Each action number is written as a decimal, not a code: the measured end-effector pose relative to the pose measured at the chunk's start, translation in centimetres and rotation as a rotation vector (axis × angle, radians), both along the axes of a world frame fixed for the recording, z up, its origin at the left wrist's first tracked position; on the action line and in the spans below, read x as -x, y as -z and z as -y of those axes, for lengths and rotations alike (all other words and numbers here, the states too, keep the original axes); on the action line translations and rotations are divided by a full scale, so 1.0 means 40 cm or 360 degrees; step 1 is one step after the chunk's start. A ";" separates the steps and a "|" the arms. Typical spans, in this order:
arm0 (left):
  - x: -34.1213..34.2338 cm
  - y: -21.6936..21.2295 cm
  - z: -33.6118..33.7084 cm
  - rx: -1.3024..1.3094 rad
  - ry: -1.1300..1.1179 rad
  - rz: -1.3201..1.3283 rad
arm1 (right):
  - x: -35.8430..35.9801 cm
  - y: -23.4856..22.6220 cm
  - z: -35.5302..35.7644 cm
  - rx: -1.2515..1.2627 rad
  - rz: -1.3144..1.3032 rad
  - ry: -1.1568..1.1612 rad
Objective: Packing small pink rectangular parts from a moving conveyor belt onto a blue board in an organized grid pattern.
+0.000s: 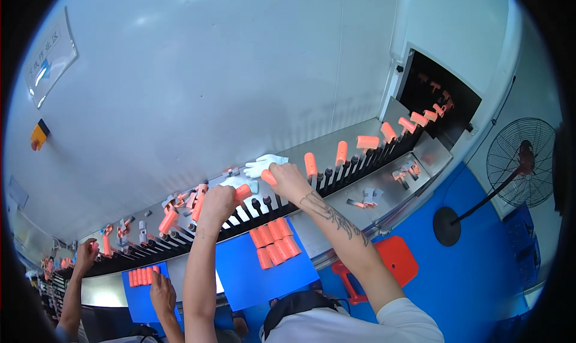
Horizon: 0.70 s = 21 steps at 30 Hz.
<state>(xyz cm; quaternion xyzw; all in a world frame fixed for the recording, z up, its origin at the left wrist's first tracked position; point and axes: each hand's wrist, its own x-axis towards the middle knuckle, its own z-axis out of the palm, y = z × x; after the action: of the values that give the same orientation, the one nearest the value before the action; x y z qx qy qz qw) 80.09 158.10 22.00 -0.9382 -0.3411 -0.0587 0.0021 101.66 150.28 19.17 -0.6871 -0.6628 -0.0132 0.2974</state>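
Both of my hands are over a long row of upright dark pegs. My left hand point(217, 206) is closed on an orange shell-shaped piece point(242, 193), which sticks out past the fingers. Farther right, my right hand point(290, 181) grips another orange piece point(269, 177) near the peg tops; whether that piece still touches a peg is hidden. Between and below my hands stand bare pegs point(256, 205). A blue sheet point(252, 289) in front of me carries two rows of similar orange pieces point(275, 243). White gloves point(264, 165) lie behind the pegs.
More orange pieces point(368, 142) ride on pegs toward a dark opening point(441, 79) at right. Small parts point(372, 196) lie on the metal ledge. At left, a co-worker's hands point(162, 292) work beside another blue sheet point(144, 307). A red stool point(396, 259) and fan point(521, 163) stand right.
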 end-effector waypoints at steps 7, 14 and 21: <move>0.251 0.108 0.213 -0.0437 -0.0364 0.1176 | 0.135 0.070 0.161 -0.0462 -0.1926 -0.0058; 0.355 0.560 0.256 0.0726 -0.1096 0.0928 | 0.474 0.417 0.192 -0.0034 -0.0668 -0.0094; 0.339 0.616 0.208 0.0680 -0.0868 0.1173 | 0.555 0.526 0.128 0.0011 0.0162 0.0069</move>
<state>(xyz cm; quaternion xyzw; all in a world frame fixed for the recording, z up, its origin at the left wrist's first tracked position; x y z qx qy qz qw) 66.53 149.80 -2.63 -0.7114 -0.5561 -0.3122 -0.2952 79.46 145.16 -1.88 -0.7008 -0.6621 -0.0522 0.2605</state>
